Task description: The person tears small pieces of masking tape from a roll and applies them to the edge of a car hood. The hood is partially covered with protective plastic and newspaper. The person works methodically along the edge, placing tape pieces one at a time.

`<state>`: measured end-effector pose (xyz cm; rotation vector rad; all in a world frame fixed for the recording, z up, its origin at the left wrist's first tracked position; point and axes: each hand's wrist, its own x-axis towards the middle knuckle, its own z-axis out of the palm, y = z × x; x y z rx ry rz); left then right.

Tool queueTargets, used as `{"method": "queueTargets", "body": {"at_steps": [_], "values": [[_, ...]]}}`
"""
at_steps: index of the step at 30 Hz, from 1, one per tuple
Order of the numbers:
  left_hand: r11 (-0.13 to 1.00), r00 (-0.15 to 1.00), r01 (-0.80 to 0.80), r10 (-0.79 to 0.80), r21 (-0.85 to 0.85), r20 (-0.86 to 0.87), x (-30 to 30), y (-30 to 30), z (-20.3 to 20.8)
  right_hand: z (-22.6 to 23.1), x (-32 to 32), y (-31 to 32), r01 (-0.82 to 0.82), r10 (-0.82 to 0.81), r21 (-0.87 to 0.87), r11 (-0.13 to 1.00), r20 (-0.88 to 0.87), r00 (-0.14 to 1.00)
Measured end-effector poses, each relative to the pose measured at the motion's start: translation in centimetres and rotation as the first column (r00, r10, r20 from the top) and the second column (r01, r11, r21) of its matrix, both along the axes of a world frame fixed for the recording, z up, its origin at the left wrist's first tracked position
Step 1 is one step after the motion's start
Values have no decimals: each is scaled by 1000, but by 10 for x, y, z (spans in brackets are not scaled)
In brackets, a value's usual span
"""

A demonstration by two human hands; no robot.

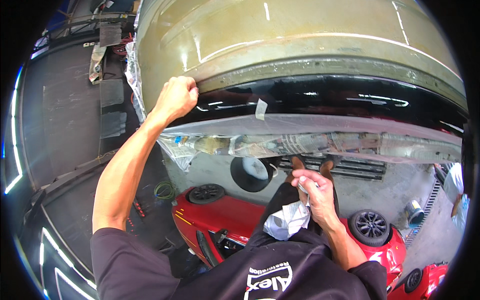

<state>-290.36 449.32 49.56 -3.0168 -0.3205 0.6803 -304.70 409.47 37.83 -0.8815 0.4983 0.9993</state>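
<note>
My left hand is closed, its fingers curled down at the left end of the car's glossy black trim strip. Whatever may be in those fingers is hidden. Above the strip curves a dull olive-yellow car panel with light streaks reflected on it. A short piece of pale tape hangs across the strip's lower edge. Low in front of my body, my right hand grips a crumpled sheet of printed paper, which droops to the left of the fingers.
Masking newspaper and clear plastic film hang below the strip. A black bucket stands on the floor near my feet and a floor grate. Red cars are behind me. At right is a paint can.
</note>
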Motion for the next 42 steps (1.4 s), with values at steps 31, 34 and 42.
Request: {"method": "queueTargets", "body": {"at_steps": [31, 34, 42], "values": [[-367, 563, -33, 762, -930, -321, -253, -179, 11, 142, -32, 70, -51, 99, -98, 994, 575, 812], [-257, 616, -70, 749, -964, -245, -253, -175, 14, 144, -31, 68, -78, 206, -222, 972, 640, 740], [-310, 668, 24, 713, -951, -215, -243, -192, 29, 143, -22, 59, 114, -52, -75, 991, 565, 823]]}}
